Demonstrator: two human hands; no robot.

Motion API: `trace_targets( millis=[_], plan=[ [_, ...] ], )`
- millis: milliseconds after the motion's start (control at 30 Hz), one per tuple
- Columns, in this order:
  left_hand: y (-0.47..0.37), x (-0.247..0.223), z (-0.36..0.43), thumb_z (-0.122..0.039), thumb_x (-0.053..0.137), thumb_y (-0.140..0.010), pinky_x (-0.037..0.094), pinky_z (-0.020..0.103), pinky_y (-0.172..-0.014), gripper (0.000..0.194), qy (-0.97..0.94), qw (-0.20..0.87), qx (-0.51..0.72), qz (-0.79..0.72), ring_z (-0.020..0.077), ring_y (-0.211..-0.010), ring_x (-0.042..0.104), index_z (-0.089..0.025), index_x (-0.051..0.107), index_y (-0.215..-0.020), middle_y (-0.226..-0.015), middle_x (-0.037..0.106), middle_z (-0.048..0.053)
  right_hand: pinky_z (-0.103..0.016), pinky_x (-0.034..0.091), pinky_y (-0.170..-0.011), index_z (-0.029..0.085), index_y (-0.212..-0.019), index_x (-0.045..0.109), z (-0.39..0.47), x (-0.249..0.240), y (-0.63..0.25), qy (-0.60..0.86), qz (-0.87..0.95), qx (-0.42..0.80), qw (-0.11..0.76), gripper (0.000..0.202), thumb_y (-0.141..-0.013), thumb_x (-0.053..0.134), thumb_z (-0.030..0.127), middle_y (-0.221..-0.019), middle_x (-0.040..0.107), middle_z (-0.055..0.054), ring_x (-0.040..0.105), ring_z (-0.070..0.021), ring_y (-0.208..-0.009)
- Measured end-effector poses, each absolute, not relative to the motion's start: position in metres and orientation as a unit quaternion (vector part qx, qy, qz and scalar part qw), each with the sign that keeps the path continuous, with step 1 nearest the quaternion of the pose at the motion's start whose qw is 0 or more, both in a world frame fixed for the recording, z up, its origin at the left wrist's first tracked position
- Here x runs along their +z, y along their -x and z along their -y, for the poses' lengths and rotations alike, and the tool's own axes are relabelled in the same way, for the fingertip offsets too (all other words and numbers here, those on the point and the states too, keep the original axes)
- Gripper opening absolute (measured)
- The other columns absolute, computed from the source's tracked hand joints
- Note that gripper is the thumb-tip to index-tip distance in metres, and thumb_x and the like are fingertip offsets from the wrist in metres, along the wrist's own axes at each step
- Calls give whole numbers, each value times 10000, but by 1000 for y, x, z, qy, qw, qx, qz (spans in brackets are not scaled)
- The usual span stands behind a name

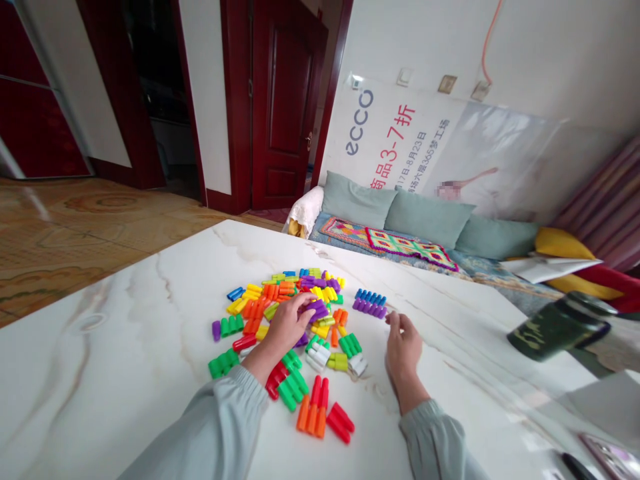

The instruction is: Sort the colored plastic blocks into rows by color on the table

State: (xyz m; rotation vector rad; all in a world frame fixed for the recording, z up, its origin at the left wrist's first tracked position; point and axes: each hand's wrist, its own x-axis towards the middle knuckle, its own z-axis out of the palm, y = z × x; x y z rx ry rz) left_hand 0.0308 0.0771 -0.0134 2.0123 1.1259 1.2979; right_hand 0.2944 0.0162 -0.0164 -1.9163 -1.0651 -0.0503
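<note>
My left hand (289, 325) reaches over a heap of colourful plastic building blocks, made of joined round pegs. Its thumb and fingers are closed on a purple block (317, 311) at the heap's right side. My right hand (404, 341) rests on the table with its fingers curled together, and no block shows in them. Just left of its fingertips lies a row of purple blocks (369, 307) joined to a row of blue blocks (371, 296). Nearer to me are an orange block (311, 423) joined to red pegs and a separate red block (341, 423). My left hand and forearm hide part of the heap.
The white marbled table (165, 373) carries everything. At its right stand a camouflage-patterned flask (555, 325) and, lower down, a phone (615, 457) beside a dark object (577, 467). Behind the table is a sofa with green cushions (430, 217); a dark red door (285, 107) stands farther back.
</note>
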Motion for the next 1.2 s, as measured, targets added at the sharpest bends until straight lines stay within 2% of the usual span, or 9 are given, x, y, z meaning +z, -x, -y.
trace_targets(
  millis=[133,233,467,567,700,933,1100,1200],
  plan=[
    [-30,-13,-77,-122,592,-830,550,339,-886,291,-740,241,480,-406,192,-943,699,-221,660,-1095,-1014,748,34,-291,352,-621,175,-717,699,-13,-23,-289,784,495,11,375,554,-921,356,560,-800,722,-121,603,-217,-728],
    [-30,-13,-76,-128,596,-828,555,332,-867,284,-741,238,478,-408,192,-927,703,-223,668,-1085,-998,753,30,-294,366,-645,165,-691,687,-16,-26,-293,779,500,2,379,587,-929,329,565,-820,722,-135,602,-217,-744],
    [-30,-11,-76,-119,602,-819,556,334,-872,295,-740,243,470,-416,194,-932,701,-211,669,-1091,-1014,748,42,-313,413,-746,146,-840,723,-19,-31,-296,769,502,-6,395,584,-948,305,540,-1065,712,-163,636,-245,-899],
    [-30,-12,-76,-122,605,-825,556,338,-875,293,-740,245,466,-418,193,-926,701,-207,666,-1099,-1000,748,43,-313,412,-755,149,-875,728,-19,-30,-295,774,502,-7,386,568,-953,296,509,-1105,704,-160,640,-251,-933],
    [-30,-9,-74,-112,605,-823,553,348,-893,291,-737,237,473,-421,195,-936,700,-207,669,-1091,-1014,750,45,-316,402,-727,162,-824,723,-17,-29,-294,781,495,0,380,558,-941,307,515,-1023,720,-156,637,-261,-910],
    [-9,14,-77,-153,536,-875,499,367,-1007,286,-708,192,521,-436,209,-1090,658,-209,698,-1105,-1147,723,59,-318,399,-688,153,-812,743,-14,-34,-297,777,460,19,429,562,-885,363,561,-931,733,-154,634,-264,-855],
    [10,18,-90,-198,562,-849,553,342,-881,272,-635,249,540,-494,215,-942,705,-165,720,-1067,-1049,756,78,-321,404,-696,167,-817,757,-15,-33,-297,775,448,36,444,546,-843,395,575,-923,740,-127,641,-269,-859],
    [15,17,-93,-247,564,-847,555,325,-828,239,-610,244,548,-517,216,-878,710,-156,737,-985,-959,770,77,-325,408,-701,170,-815,758,-15,-31,-297,775,436,48,454,545,-821,402,582,-905,743,-124,645,-275,-851]
  ],
)
